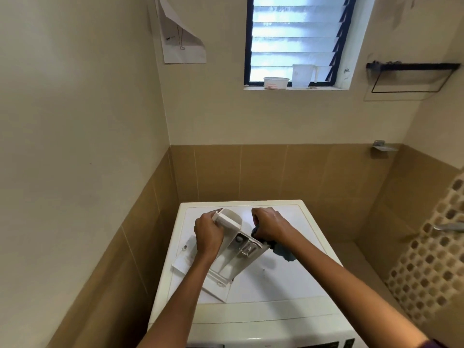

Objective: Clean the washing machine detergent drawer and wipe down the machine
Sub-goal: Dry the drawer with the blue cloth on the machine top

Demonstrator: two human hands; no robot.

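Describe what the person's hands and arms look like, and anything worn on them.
The left hand and right hand are bare: no gloves, rings, watch or bracelet show. Both forearms are uncovered. Only a dark purple fabric sleeve edge shows at the right arm's upper end; the left arm shows no sleeve.

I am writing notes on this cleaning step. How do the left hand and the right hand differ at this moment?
The left hand grips the white detergent drawer near its far end; the right hand grips a dark blue cloth. The left hand is on the drawer's left side, the right hand against its right edge. Both are curled, backs towards the camera, over the washing machine top.
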